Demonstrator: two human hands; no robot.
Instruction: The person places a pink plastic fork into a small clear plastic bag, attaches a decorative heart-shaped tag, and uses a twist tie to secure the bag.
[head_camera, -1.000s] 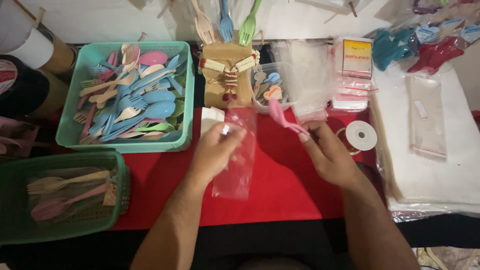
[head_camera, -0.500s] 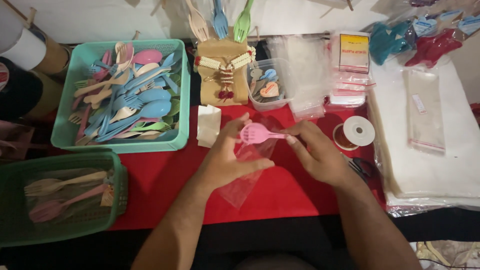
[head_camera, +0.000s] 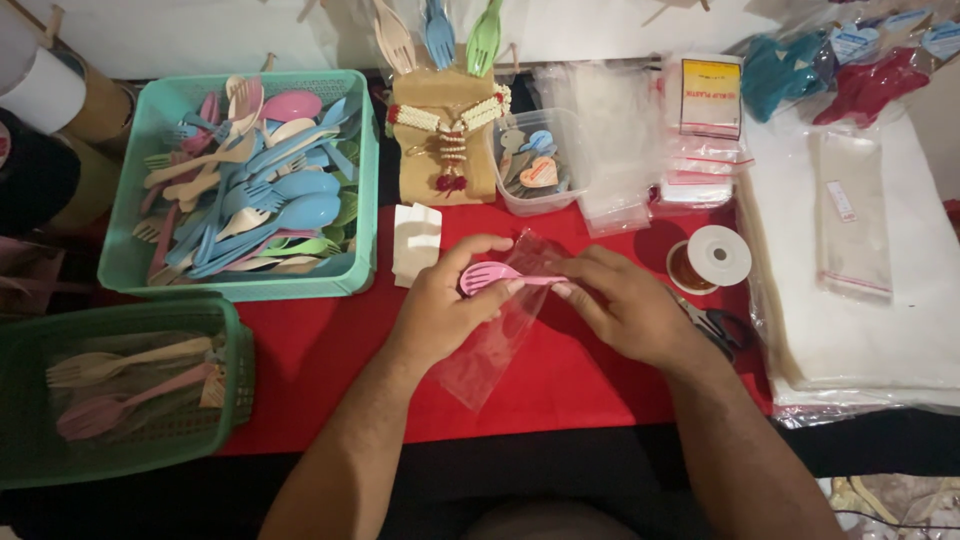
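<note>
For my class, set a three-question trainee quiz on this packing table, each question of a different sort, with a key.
1. True or false: the left hand and the right hand hold a pink spoon and fork at the mouth of a clear plastic bag.
2. Where does the light green basket full of pastel cutlery stand? A) left of the hands, B) right of the hands, C) on the white sheet.
3. Fill in: the cloth under the hands is ____.

Key: 1 true; 2 A; 3 red.
</note>
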